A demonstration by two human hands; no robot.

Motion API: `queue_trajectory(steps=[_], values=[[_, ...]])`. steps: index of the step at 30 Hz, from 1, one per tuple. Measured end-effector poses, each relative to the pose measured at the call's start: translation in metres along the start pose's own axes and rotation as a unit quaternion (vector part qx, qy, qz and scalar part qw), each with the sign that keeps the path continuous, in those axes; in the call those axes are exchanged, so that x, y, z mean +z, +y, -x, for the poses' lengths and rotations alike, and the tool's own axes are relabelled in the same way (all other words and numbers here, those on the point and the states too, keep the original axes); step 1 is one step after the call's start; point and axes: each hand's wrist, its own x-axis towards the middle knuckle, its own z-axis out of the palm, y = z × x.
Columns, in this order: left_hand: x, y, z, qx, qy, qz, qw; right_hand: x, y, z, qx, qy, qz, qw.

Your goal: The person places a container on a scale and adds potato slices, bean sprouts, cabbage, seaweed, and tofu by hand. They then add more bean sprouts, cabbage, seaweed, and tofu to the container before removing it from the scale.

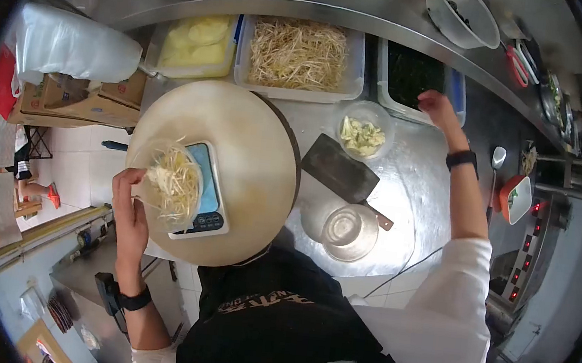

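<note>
Roll of clear plastic bags (pixel 82 46): hung at the far left, above an open brown cardboard box (pixel 76 104).
Left hand (pixel 131 201): had its fingers curled at the left rim of a bowl, well apart from the other hand; whether they gripped the rim could not be told.
Clear round plastic bowl (pixel 174 224): was over the left part of a scale, with pale bean sprouts (pixel 174 182) inside.
Clear plastic tub of pale yellow pieces (pixel 187 71): stood behind the board.
White flat scale with a blue top and dark button panel (pixel 221 206): lay on the board, partly hidden by the bowl.
Thick round cream chopping board (pixel 258 157): sat on the shiny steel counter (pixel 411 151).
Clear rectangular tub of bean sprouts (pixel 293 94): stood beside the yellow tub.
Broad dark cleaver with a brown handle (pixel 340 169): lay aslant, right of the board.
Round silvery metal vessel (pixel 349 234): stood near the cleaver's handle.
Small clear bowl of pale green-yellow pieces (pixel 390 133): stood in front of the tubs.
Clear tub of dark greens (pixel 405 111): stood at the right of the row.
Right hand (pixel 440 111): was over the greens tub's right part, fingers bent; whether they held anything could not be told.
Orange-sided container with a white rim (pixel 508 197): stood at the far right.
</note>
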Motion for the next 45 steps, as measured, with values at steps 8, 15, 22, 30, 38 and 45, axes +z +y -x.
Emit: queue_trajectory(steps=[8, 15, 22, 30, 38, 45], values=[[0.013, 0.020, 0.020, -0.072, 0.042, -0.015, 0.996, 0.042, -0.068, -0.007, -0.043, -0.052, -0.154, 0.986], [0.025, 0.053, 0.009, 0.035, 0.084, -0.077, 0.993, 0.062, -0.076, 0.014, -0.156, 0.092, -0.045, 0.982], [0.021, 0.088, -0.001, 0.065, -0.004, -0.023, 0.998, 0.010, 0.036, -0.063, 0.109, -0.047, 0.254, 0.960], [0.017, 0.079, 0.028, -0.010, 0.139, -0.097, 0.985, 0.007, 0.022, -0.074, 0.000, -0.188, 0.309, 0.932], [0.032, 0.063, 0.042, -0.065, 0.216, -0.016, 0.974, -0.039, -0.014, -0.050, -0.004, -0.056, 0.006, 0.998], [0.024, 0.037, 0.020, -0.105, 0.056, 0.190, 0.974, -0.036, -0.041, -0.027, -0.136, -0.053, 0.251, 0.957]])
